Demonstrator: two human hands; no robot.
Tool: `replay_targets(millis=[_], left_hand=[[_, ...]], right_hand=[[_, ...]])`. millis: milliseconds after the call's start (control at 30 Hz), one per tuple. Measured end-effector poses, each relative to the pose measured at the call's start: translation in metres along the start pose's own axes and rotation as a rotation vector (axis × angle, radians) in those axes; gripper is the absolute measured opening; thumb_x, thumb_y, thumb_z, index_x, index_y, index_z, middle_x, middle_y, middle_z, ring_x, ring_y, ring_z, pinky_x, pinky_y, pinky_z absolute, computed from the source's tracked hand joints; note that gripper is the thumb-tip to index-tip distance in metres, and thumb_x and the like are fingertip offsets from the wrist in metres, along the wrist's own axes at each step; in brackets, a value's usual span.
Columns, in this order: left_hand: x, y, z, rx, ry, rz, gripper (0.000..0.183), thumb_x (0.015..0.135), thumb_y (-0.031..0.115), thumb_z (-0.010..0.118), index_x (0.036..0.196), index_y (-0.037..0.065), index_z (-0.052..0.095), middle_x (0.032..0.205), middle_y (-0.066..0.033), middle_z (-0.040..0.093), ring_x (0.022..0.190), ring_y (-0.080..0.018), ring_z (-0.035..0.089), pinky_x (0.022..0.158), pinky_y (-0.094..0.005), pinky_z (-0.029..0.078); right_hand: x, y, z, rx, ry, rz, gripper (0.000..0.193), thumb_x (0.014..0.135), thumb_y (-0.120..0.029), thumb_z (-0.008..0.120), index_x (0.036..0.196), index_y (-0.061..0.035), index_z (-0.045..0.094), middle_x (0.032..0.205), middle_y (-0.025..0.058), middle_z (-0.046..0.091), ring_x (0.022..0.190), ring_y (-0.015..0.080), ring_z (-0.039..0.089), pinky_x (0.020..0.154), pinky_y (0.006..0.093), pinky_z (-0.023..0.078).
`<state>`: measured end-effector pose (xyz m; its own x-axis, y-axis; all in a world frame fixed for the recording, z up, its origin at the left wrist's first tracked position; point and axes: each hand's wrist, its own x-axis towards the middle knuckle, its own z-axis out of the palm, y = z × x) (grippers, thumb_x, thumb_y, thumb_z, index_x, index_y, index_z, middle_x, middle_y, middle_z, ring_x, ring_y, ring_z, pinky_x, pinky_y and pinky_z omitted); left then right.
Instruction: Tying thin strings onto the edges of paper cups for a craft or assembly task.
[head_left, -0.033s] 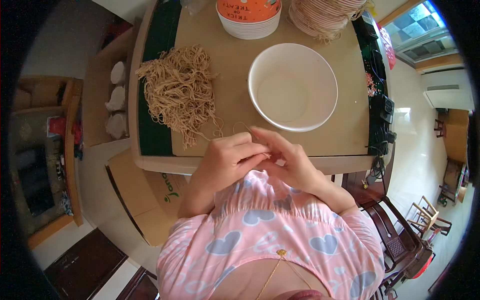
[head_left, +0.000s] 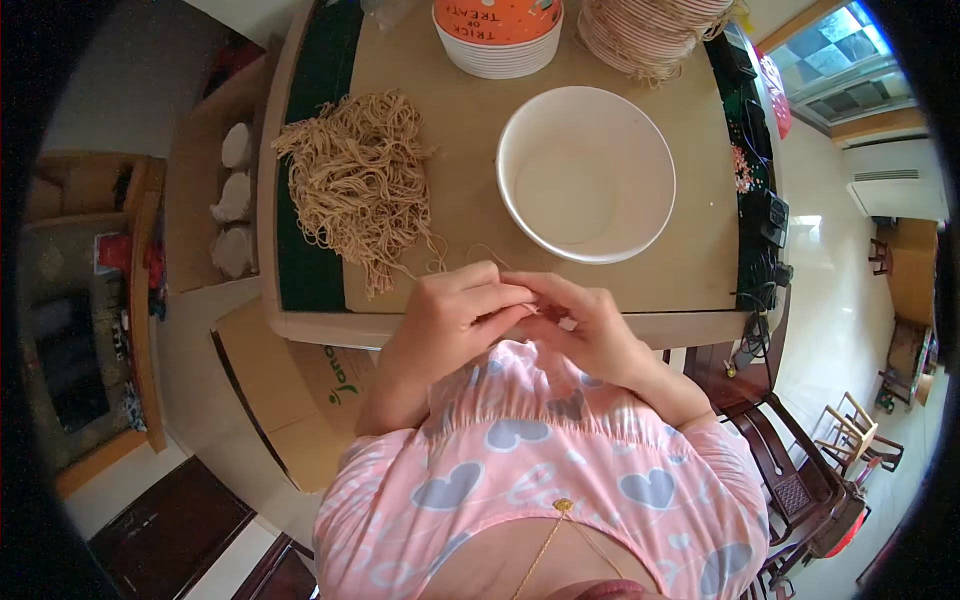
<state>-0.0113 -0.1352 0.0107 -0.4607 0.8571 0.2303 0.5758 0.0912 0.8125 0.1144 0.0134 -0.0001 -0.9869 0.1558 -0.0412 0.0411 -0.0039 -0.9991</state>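
White bowl (head_left: 586, 172) beyond my hands, string pile (head_left: 362, 180) up-left; left hand (head_left: 450, 315) and right hand (head_left: 590, 325) pinch a thin string (head_left: 455, 255), probably running up-left.

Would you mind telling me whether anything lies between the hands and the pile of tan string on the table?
Nothing visible does. The left hand and right hand meet at the table's near edge, pinching something small between their fingertips. The pile of tan string lies just ahead to the left, its loose strands trailing toward the hands over bare cardboard.

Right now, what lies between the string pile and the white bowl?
In the head view, only bare brown tabletop separates the string pile from the white bowl.
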Motion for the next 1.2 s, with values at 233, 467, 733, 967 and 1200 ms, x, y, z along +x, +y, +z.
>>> replay_targets(millis=[233, 467, 733, 967, 1200], left_hand=[[-0.013, -0.034, -0.024, 0.035, -0.002, -0.212, 0.016, 0.076, 0.004, 0.074, 0.092, 0.006, 0.074, 0.066, -0.0061, 0.054, 0.057, -0.0171, 0.054, 0.052, -0.0303, 0.041], [-0.016, -0.077, 0.010, 0.128, 0.033, -0.401, 0.019, 0.079, 0.008, 0.074, 0.097, 0.004, 0.070, 0.080, -0.0063, 0.059, 0.064, -0.0150, 0.057, 0.055, -0.0277, 0.044], [0.018, -0.030, 0.014, 0.190, 0.404, 0.041, 0.023, 0.074, -0.002, 0.073, 0.092, 0.011, 0.068, 0.087, -0.0033, 0.057, 0.069, -0.0188, 0.056, 0.058, -0.0297, 0.046], [0.048, -0.006, 0.004, 0.516, 0.146, 0.218, 0.030, 0.071, 0.000, 0.073, 0.099, 0.012, 0.066, 0.114, -0.0060, 0.059, 0.107, -0.0255, 0.057, 0.094, -0.0421, 0.044], [0.085, -0.012, -0.011, 0.219, 0.120, 0.183, 0.012, 0.077, 0.010, 0.073, 0.086, 0.009, 0.065, 0.087, -0.0059, 0.067, 0.090, -0.0214, 0.065, 0.108, -0.0464, 0.034]], right_hand=[[-0.033, -0.013, -0.078, -0.368, 0.005, 0.069, 0.016, 0.084, 0.004, 0.060, 0.098, 0.0026, 0.068, 0.078, 0.0071, 0.066, 0.063, 0.0098, 0.057, 0.058, 0.0224, 0.045], [-0.055, 0.050, -0.151, -0.785, 0.224, 0.426, 0.013, 0.083, -0.004, 0.062, 0.093, -0.0004, 0.069, 0.072, 0.0107, 0.065, 0.057, 0.0155, 0.059, 0.057, 0.0295, 0.047], [-0.040, 0.054, -0.133, -0.920, 0.430, 0.142, 0.018, 0.071, -0.002, 0.072, 0.087, -0.0080, 0.068, 0.094, 0.0099, 0.060, 0.092, 0.0313, 0.058, 0.080, 0.0375, 0.049], [-0.028, 0.082, -0.130, -0.984, 0.094, -0.029, 0.013, 0.070, -0.003, 0.068, 0.082, -0.0075, 0.064, 0.088, 0.0090, 0.057, 0.090, 0.0318, 0.054, 0.079, 0.0401, 0.047], [-0.025, 0.067, -0.123, -0.471, 0.499, -0.005, 0.008, 0.086, 0.004, 0.060, 0.092, -0.0015, 0.061, 0.087, 0.0064, 0.064, 0.088, 0.0157, 0.064, 0.078, 0.0265, 0.050]])
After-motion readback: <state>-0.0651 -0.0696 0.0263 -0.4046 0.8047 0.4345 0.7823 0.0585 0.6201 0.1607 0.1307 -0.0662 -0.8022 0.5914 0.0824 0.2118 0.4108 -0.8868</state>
